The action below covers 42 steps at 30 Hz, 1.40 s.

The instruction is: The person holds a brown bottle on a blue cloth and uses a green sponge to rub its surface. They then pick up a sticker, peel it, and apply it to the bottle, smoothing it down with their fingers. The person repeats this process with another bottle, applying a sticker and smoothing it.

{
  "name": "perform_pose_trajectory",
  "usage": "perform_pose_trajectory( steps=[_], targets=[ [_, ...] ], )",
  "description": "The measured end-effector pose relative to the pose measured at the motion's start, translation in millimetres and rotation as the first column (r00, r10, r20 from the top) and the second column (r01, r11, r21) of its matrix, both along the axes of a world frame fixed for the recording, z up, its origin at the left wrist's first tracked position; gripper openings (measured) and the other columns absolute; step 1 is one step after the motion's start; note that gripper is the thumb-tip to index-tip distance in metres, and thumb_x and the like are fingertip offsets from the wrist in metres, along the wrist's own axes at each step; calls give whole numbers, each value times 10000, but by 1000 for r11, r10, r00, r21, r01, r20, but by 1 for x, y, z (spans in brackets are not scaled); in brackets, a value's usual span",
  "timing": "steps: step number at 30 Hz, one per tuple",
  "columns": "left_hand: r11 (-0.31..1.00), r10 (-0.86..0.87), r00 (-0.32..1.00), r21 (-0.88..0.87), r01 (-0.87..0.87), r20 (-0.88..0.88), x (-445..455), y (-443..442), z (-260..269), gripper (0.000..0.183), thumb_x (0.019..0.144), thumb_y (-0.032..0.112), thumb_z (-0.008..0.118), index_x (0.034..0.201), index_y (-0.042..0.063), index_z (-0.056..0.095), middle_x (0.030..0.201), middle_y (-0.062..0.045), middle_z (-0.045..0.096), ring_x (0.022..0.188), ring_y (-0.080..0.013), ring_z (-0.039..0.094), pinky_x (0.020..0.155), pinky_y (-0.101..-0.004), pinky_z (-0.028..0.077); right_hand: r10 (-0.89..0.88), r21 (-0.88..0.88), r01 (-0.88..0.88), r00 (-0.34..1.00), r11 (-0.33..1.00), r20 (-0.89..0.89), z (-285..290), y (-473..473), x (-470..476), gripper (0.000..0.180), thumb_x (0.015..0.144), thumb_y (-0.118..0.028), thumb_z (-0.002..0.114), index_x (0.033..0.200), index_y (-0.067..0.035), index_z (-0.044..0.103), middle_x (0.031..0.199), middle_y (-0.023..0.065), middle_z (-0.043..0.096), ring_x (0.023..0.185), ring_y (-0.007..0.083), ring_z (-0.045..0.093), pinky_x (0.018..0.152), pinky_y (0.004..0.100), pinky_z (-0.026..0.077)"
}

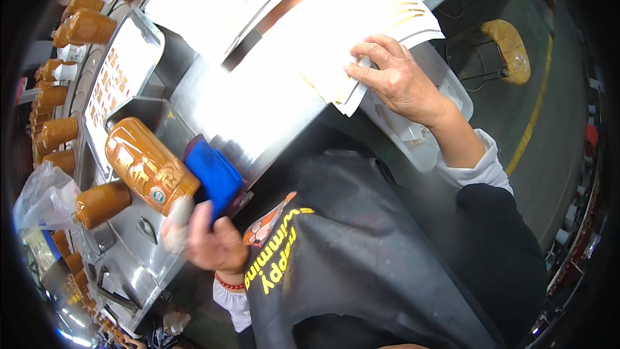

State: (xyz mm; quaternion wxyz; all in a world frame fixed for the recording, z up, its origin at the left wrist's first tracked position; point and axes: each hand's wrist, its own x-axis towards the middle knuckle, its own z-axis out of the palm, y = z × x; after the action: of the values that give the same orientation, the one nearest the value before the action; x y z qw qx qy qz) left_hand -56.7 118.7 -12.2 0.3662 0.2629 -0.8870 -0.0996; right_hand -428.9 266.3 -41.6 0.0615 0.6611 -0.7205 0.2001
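Observation:
My right hand [399,80] pinches the near corner of a stack of white sheets [346,89], with thumb and fingers closed on the edge. The sheets carry brown-gold stripes and are partly washed out by glare. My left hand [215,242] is blurred, its fingers apart, beside the base of a large glossy brown bottle [147,160]; a whitish covering shows at its fingertips. Raised gold decoration and a round green mark are on the bottle, which lies on its side. Next to it is a folded blue cloth [215,174]. A smaller brown bottle [104,203] lies further left.
A metal tray [157,43] holds a sheet of small brown decals. Several brown bottles [89,26] line the left side. A translucent plastic bin [421,152] is below the steel table [193,92]. A yellow-topped stool [516,53] stands at right. A clear plastic bag [46,198] lies left.

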Motion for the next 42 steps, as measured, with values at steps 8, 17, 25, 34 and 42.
perform_pose_trajectory(
  steps=[8, 17, 25, 34, 42],
  targets=[
    [934, -307, 923, 262, 244, 234, -152, 24, -16, 279, 825, 221, 759, 1025, 54, 660, 1233, -237, 570, 1221, -433, 426, 1066, -517, 302, 71, -31, -70, 997, 997, 33, -3, -4, 16, 315, 860, -74, 635, 1162, -130, 703, 1275, 76, 607, 1283, 295, 504, 1001, 442, 441],
    [924, -206, 963, 359, 133, 173, -181, 35, -42, 292, 834, 269, 756, 959, 47, 614, 1211, -229, 517, 1197, -434, 386, 1041, -578, 272, 102, -51, -99, 993, 994, 63, 1, -7, 15, 359, 822, -43, 674, 1176, -91, 712, 1302, 107, 588, 1275, 338, 503, 1032, 445, 456],
    [987, -144, 963, 99, 124, 227, -189, 31, -46, 211, 751, 85, 694, 947, 53, 623, 1193, -217, 556, 1259, -467, 419, 1087, -589, 274, 149, -95, -139, 984, 986, 103, 6, -13, 11, 303, 859, -47, 635, 1143, -118, 715, 1288, 94, 591, 1271, 320, 521, 1048, 445, 449],
    [928, -279, 956, 280, 244, 91, -180, 24, -38, 180, 746, 82, 688, 919, 59, 642, 1161, -210, 595, 1257, -466, 426, 1086, -559, 281, 225, -55, -220, 966, 974, 126, 6, -21, 10, 283, 845, -27, 644, 1107, -112, 709, 1319, 116, 571, 1304, 334, 486, 1009, 470, 459],
    [906, -311, 950, 314, 283, 41, -182, 20, -44, 134, 782, 110, 704, 897, 61, 654, 1089, -208, 597, 1270, -458, 405, 1073, -571, 263, 308, 2, -312, 940, 950, 148, 15, -30, 8, 203, 847, -40, 665, 1043, -88, 691, 1301, 118, 573, 1294, 339, 478, 1009, 473, 458]
  ],
)
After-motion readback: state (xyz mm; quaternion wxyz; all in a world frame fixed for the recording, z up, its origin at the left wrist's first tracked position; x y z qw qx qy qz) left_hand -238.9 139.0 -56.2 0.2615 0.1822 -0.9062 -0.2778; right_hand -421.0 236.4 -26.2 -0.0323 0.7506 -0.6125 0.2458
